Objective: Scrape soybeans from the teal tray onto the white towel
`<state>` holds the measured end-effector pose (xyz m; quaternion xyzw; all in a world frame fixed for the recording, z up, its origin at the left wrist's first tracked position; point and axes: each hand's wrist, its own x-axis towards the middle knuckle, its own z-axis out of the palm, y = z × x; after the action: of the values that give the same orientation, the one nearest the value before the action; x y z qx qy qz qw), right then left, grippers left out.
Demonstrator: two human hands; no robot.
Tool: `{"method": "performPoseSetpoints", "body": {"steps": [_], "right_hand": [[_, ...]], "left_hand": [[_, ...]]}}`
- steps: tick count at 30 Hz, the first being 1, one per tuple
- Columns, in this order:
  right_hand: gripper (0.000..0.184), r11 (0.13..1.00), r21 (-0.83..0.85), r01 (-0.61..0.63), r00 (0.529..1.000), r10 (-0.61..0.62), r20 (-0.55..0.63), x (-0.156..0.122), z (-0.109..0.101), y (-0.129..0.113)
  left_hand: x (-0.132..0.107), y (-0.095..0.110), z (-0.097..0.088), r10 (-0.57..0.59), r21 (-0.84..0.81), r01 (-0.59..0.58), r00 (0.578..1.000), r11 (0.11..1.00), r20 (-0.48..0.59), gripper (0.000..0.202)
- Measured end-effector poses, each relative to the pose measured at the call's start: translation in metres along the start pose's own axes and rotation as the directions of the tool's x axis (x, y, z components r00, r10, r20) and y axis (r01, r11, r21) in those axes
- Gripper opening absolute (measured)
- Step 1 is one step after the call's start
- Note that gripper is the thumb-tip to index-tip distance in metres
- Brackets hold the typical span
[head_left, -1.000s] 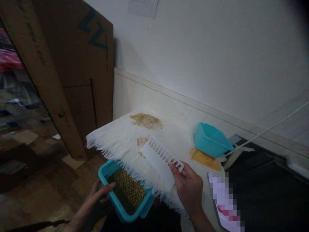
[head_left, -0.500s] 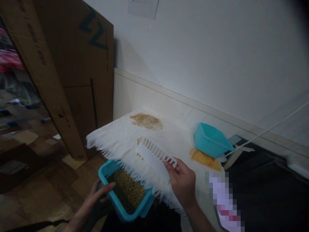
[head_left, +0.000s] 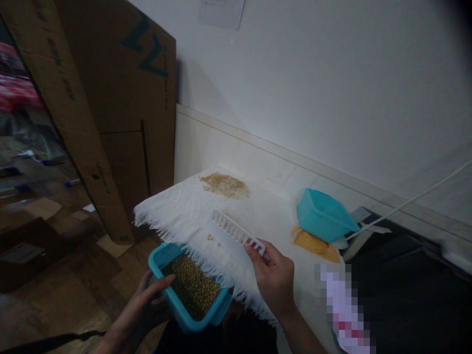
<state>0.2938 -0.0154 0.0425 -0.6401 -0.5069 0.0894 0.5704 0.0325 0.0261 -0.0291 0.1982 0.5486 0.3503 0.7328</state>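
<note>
My left hand (head_left: pixel 142 307) grips a teal tray (head_left: pixel 167 297) full of greenish-brown beans (head_left: pixel 191 286), held just under the fringed front edge of a white cloth (head_left: pixel 184 209). My right hand (head_left: pixel 275 278) is closed on a white slotted plastic scraper (head_left: pixel 230 235), whose lower edge rests on the cloth near the fringe. A few loose beans (head_left: pixel 210 237) lie beside the scraper's left end. A larger pile of beans (head_left: pixel 224 184) sits at the cloth's far side.
A second teal tray (head_left: pixel 324 215) rests tilted at the right over a yellow-orange thing (head_left: pixel 313 243). Tall cardboard boxes (head_left: pixel 121 98) stand at the left. A white wall (head_left: pixel 313 83) and a white cable (head_left: pixel 413 199) run behind. Wooden floor (head_left: pixel 55 285) lies below.
My right hand has drawn the scraper down and left across the cloth toward the fringe, pushing the small bean patch along. The left hand keeps the tray under the edge.
</note>
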Motion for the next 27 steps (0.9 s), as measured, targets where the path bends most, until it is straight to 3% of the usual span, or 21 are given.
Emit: {"method": "performPoseSetpoints", "body": {"steps": [14,22,27], "right_hand": [[0.031,0.996,-0.047,0.073,0.993,-0.068,0.095,0.006,-0.001,0.017],[0.045,0.999,-0.033,-0.025,0.999,0.024,-0.033,0.009,-0.014,0.027],[0.044,0.998,-0.009,-0.065,0.994,0.064,-0.093,0.014,-0.026,0.035]], "left_hand": [[0.006,-0.003,-0.002,0.014,0.018,-0.013,0.999,1.000,-0.032,0.089],[0.002,-0.002,-0.002,0.020,0.010,-0.020,0.999,1.000,-0.026,0.077],[0.001,-0.001,-0.002,-0.001,0.014,0.001,1.000,1.000,-0.020,0.084]]}}
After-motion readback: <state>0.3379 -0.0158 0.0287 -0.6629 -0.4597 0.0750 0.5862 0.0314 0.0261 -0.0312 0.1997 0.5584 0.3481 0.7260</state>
